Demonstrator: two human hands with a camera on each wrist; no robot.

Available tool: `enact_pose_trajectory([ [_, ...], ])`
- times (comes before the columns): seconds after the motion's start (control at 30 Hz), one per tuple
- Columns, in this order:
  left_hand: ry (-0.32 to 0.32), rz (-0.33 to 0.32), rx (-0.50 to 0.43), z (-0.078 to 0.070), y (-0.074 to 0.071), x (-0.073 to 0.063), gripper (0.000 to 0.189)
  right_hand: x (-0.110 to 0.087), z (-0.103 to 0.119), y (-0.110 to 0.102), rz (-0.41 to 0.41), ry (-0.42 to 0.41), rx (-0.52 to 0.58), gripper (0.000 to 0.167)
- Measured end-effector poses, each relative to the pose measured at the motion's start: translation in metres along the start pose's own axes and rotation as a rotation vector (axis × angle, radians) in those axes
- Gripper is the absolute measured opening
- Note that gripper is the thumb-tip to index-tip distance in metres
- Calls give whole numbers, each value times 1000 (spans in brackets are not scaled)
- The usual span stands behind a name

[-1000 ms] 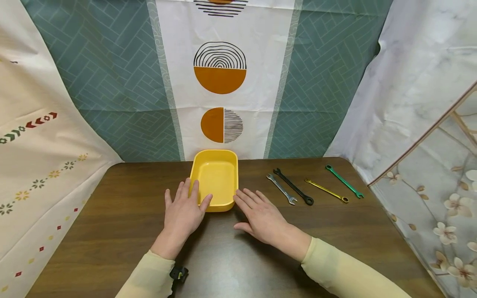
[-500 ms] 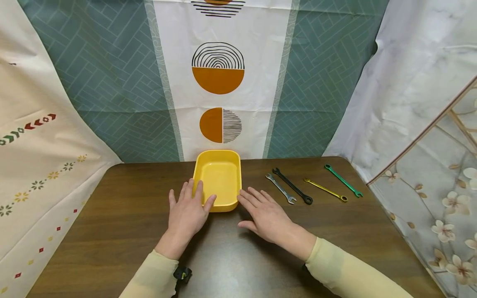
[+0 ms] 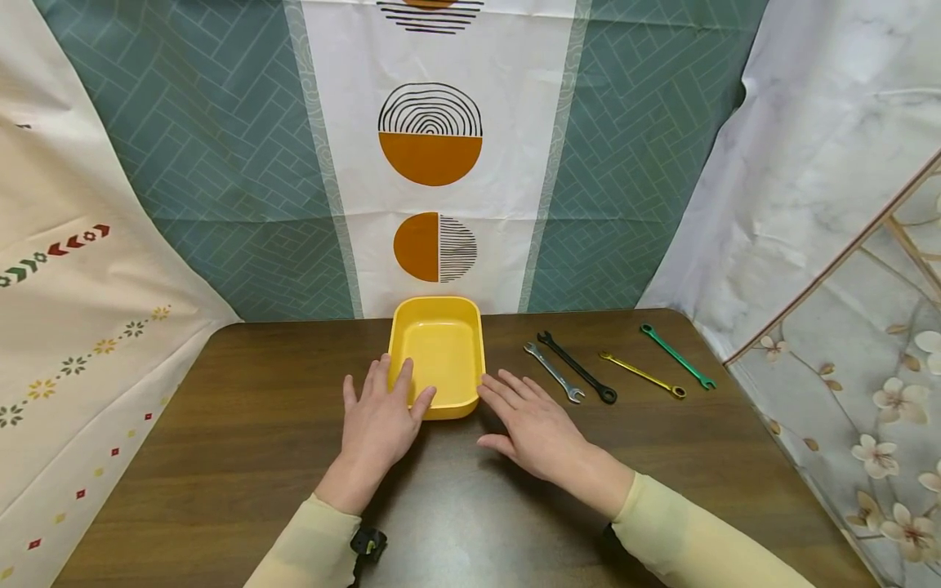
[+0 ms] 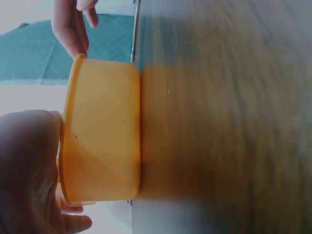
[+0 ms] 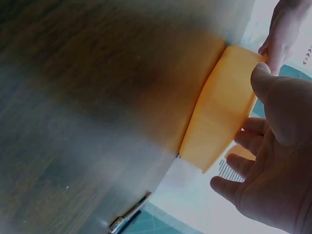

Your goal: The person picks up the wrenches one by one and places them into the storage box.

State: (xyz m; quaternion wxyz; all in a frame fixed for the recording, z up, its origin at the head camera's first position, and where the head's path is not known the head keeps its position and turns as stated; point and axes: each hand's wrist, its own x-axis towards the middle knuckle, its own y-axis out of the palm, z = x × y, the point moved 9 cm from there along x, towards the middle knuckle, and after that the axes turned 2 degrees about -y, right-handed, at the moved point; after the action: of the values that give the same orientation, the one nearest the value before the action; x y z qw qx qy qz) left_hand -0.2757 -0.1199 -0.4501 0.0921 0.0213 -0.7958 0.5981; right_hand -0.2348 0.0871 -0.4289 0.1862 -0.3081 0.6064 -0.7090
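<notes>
A yellow rectangular tray point(image 3: 443, 351) with raised walls sits on the brown table near its back edge. My left hand point(image 3: 378, 429) lies over the tray's left rim, fingers spread and fairly straight, the thumb over the near left corner. At the tray's right side, my right hand point(image 3: 540, 433) touches the near right corner with outstretched fingertips, thumb apart. In the left wrist view the tray's wall point(image 4: 102, 131) stands flat on the table beside the left hand point(image 4: 27, 165). Relaxed fingers of the right hand point(image 5: 273, 146) show by the tray point(image 5: 219, 112) in the right wrist view.
To the right lie several combination wrenches: a silver one point(image 3: 554, 372), a black one point(image 3: 577, 367), a yellow one point(image 3: 643, 376) and a green one point(image 3: 677, 356). Patterned cloths, including a teal and white curtain point(image 3: 434, 196), border the table point(image 3: 243, 441) behind and at both sides.
The yellow tray has slid a little to the right, both hands travelling with it. Against the table, the wrenches have stayed in place.
</notes>
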Motion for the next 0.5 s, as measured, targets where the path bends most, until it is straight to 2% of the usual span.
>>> enact_pose_trajectory([
  [0.5,31,-11,-24,-12,2,-1,76,-9,-6,-2,-31,3,10,78],
])
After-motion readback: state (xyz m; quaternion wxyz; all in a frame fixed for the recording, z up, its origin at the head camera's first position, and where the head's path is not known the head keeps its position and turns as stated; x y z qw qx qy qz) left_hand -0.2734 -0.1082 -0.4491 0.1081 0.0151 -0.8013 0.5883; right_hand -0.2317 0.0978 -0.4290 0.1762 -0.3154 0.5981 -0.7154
